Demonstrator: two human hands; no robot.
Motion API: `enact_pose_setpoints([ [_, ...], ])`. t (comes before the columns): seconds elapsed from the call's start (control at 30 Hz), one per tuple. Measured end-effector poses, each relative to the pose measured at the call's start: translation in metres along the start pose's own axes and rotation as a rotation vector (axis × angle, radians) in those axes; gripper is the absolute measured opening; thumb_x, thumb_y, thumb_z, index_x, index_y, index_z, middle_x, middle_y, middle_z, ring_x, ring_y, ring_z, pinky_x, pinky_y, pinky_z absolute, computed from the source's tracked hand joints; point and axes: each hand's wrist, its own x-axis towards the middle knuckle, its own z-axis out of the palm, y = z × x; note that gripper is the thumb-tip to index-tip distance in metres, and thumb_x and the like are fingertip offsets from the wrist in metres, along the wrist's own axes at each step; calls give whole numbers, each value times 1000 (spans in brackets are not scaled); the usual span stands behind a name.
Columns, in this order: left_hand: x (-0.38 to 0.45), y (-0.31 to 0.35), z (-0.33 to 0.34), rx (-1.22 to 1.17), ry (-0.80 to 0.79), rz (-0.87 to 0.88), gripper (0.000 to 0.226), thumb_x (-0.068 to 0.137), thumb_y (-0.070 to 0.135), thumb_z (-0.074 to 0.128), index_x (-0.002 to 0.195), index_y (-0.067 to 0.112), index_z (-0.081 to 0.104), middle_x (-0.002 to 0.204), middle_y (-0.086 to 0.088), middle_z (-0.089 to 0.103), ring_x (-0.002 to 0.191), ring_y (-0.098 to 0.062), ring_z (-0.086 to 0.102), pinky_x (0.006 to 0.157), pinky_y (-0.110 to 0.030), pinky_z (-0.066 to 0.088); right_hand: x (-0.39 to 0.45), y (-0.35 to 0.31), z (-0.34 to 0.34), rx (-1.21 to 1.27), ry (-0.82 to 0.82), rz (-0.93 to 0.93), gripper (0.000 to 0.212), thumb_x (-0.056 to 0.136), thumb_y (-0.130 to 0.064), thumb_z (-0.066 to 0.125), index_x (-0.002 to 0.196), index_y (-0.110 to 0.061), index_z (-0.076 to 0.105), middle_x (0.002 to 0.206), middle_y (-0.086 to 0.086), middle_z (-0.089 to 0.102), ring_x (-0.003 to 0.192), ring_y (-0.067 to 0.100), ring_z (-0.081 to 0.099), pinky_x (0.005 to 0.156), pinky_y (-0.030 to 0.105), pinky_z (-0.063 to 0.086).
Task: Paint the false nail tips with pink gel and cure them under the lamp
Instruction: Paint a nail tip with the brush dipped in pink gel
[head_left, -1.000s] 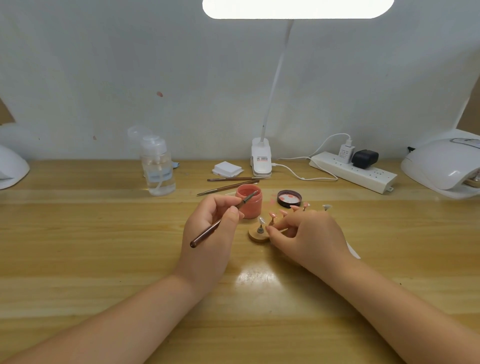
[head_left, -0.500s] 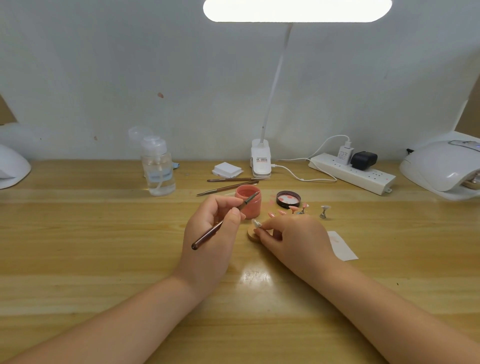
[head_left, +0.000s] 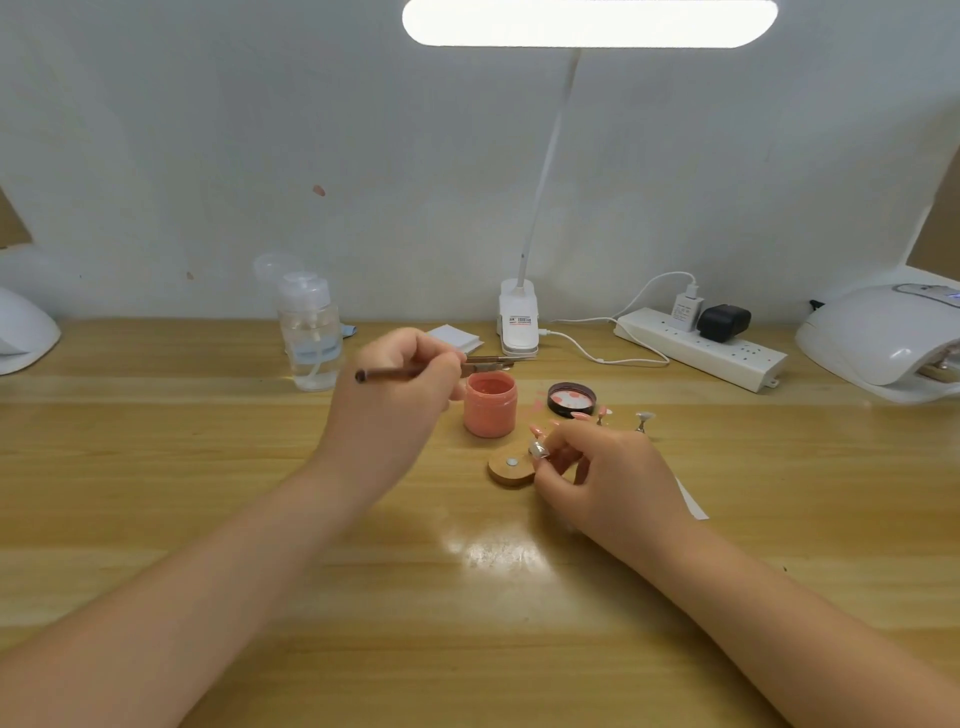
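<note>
My left hand (head_left: 402, 384) grips the brush (head_left: 395, 372) level above the open pink gel jar (head_left: 490, 404). My right hand (head_left: 597, 467) pinches a clear nail tip (head_left: 538, 449) just beside the wooden stand (head_left: 510, 467) on the table (head_left: 208, 467).

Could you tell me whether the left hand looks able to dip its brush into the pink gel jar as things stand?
Probably yes. The pink gel jar stands open, its lid lying beside it, and the left hand holds the brush just above the rim. The right hand is off to the side.
</note>
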Motion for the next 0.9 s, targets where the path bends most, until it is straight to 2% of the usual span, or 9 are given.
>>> enact_pose_setpoints([
  [0.07,16,6,-5,85,12,13,14,86,17,59,76,13,69,61,9,68,57,-3,58,63,-30,51,1,0,1,14,-10,-13,4,82,-25,67,84,-22,69,67,-19,60,58,3,53,59,27,48],
  [0.13,31,11,-7,180,-9,7,15,83,18,59,75,12,70,59,9,68,55,-4,56,61,-30,51,1,0,2,31,-12,-34,3,82,-22,67,85,-22,69,70,-18,62,56,1,51,58,21,43],
  [0.23,53,16,-3,360,-148,-85,15,81,18,61,71,11,70,58,5,68,59,-12,58,62,-32,51,1,1,3,57,5,-52,3,80,-19,69,82,-21,68,71,-19,63,54,-4,50,57,13,37],
  [0.33,72,18,5,445,-265,-176,15,80,19,63,70,12,70,51,7,65,56,-10,56,56,-23,42,1,2,4,96,28,-52,5,78,-15,71,79,-20,68,68,-21,60,56,0,54,57,16,43],
  [0.47,86,19,17,492,-359,-260,12,80,18,63,73,12,70,46,10,61,54,-11,55,54,-22,42,3,1,6,111,58,-87,6,77,-13,73,78,-18,70,67,-20,60,61,-10,54,59,5,37],
  [0.63,91,16,29,534,-464,-322,11,81,15,61,73,13,68,58,3,64,53,-12,51,44,-18,36,4,0,7,149,95,-128,7,77,-10,76,78,-16,72,67,-20,59,58,-8,52,59,5,37],
  [0.7,91,14,32,567,-498,-357,11,83,17,61,73,14,67,55,5,64,53,-11,48,40,-14,34,4,0,6,167,94,-134,8,78,-10,76,79,-17,73,68,-20,61,56,-6,52,58,6,37],
  [0.8,90,12,32,595,-498,-404,10,83,22,65,75,17,68,47,11,61,56,-11,47,43,-18,33,4,-1,5,188,92,-150,8,80,-11,75,81,-18,74,69,-18,63,53,-5,51,57,7,37],
  [0.9,95,10,25,472,-398,-473,9,82,21,65,85,15,71,52,8,65,50,-9,43,41,-16,27,4,-1,4,223,85,-149,6,81,-14,75,82,-19,74,70,-18,63,54,-1,51,56,9,38],
])
